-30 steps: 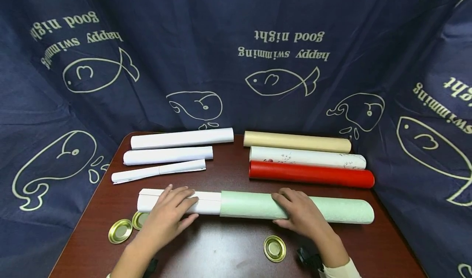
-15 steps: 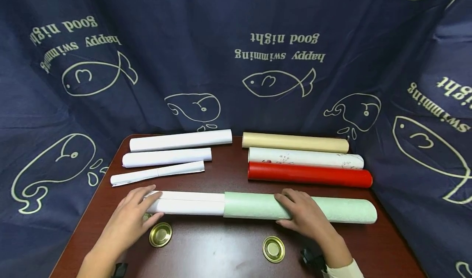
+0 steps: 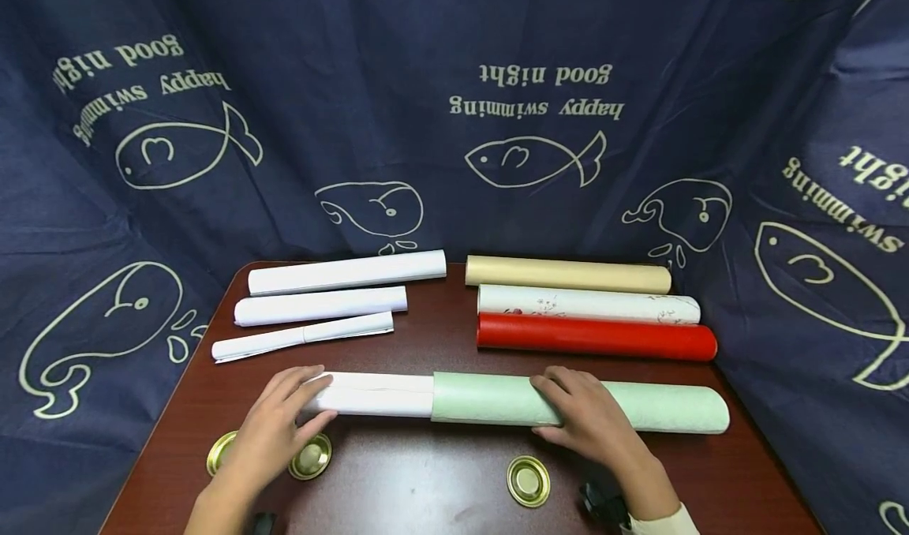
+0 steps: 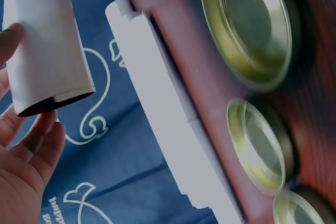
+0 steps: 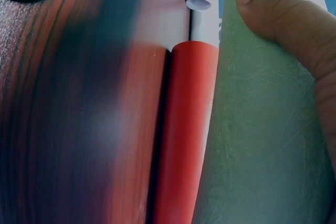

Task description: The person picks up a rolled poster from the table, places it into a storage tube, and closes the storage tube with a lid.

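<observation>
A white paper roll [image 3: 383, 394] lies across the near table, its right part inside a pale green tube [image 3: 483, 398]. At the roll's left end my left hand [image 3: 273, 423] grips it, thumb on the near side and fingers over the far side. The left wrist view shows the white paper roll's [image 4: 47, 45] open end, with fingertips right at the rim. Farther right, my right hand [image 3: 588, 415] holds the green tube around its middle. My right thumb [image 5: 273, 14] lies along the green surface in the right wrist view.
Three gold lids, the right one [image 3: 528, 481], the middle one [image 3: 310, 457] and the partly hidden left one [image 3: 218, 450], lie nearest me. Behind are white rolls [image 3: 319, 308] at left and a red tube [image 3: 596, 336], a floral tube [image 3: 589, 302] and a tan tube [image 3: 568, 274] at right.
My left hand went left along the white roll to its end, then back right. Less of the white roll shows outside the green tube. The right hand keeps its hold.
</observation>
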`<state>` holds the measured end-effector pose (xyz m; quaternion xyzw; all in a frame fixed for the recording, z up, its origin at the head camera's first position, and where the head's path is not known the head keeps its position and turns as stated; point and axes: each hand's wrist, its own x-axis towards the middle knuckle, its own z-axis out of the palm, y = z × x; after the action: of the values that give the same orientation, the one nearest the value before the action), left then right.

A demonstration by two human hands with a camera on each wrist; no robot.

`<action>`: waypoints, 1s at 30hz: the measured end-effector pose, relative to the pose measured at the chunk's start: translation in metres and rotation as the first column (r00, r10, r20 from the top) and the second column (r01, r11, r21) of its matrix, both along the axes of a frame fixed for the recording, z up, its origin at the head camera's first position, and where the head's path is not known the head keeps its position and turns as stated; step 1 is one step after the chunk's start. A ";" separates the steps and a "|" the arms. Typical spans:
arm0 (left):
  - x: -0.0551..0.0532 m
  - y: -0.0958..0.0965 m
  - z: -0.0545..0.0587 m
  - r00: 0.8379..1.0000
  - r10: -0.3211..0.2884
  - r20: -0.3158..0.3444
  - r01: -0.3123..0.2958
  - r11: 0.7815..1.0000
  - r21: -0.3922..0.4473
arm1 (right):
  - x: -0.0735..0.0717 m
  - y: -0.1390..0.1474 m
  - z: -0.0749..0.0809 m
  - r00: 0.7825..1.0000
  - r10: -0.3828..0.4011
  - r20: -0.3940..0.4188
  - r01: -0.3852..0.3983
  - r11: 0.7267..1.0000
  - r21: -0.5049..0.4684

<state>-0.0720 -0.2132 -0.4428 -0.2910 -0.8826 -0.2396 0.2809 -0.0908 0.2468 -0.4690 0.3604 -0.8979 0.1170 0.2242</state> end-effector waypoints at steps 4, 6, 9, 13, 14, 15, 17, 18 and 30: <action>-0.001 0.004 -0.006 0.999 -0.021 0.043 0.016 0.994 0.104 | 0.001 -0.003 0.000 1.000 0.001 0.008 -0.001 1.000 -0.002; -0.002 0.007 -0.009 0.998 -0.034 0.047 0.026 0.988 0.151 | 0.002 -0.005 -0.001 1.000 0.001 0.010 -0.001 1.000 0.000; -0.003 0.012 -0.012 0.996 -0.068 0.055 0.056 0.977 0.204 | 0.002 -0.006 0.000 1.000 -0.001 0.004 0.001 1.000 0.000; -0.006 0.022 -0.014 0.989 -0.121 0.086 0.097 0.965 0.242 | 0.002 -0.006 0.000 1.000 -0.001 0.001 0.001 1.000 0.001; -0.007 0.025 -0.014 0.986 -0.137 0.096 0.108 0.961 0.254 | 0.002 -0.006 0.001 1.000 -0.001 0.002 0.001 1.000 0.002; -0.008 0.027 -0.015 0.983 -0.150 0.103 0.118 0.957 0.266 | 0.002 -0.006 0.001 1.000 -0.001 0.003 0.001 1.000 0.005; -0.010 0.031 -0.015 0.977 -0.172 0.122 0.132 0.950 0.282 | 0.001 -0.006 0.001 1.000 -0.003 0.007 0.003 1.000 0.008; -0.011 0.033 -0.015 0.972 -0.184 0.143 0.136 0.947 0.291 | 0.001 -0.007 0.002 1.000 -0.002 0.006 0.002 1.000 0.008; -0.016 0.059 -0.019 0.925 -0.300 0.233 0.178 0.884 0.432 | -0.003 -0.013 0.002 1.000 0.030 0.008 -0.030 0.999 -0.018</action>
<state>-0.0881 -0.1540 -0.4620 -0.2957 -0.8026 -0.4898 0.1688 -0.0937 0.2338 -0.4665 0.3711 -0.8922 0.1299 0.2221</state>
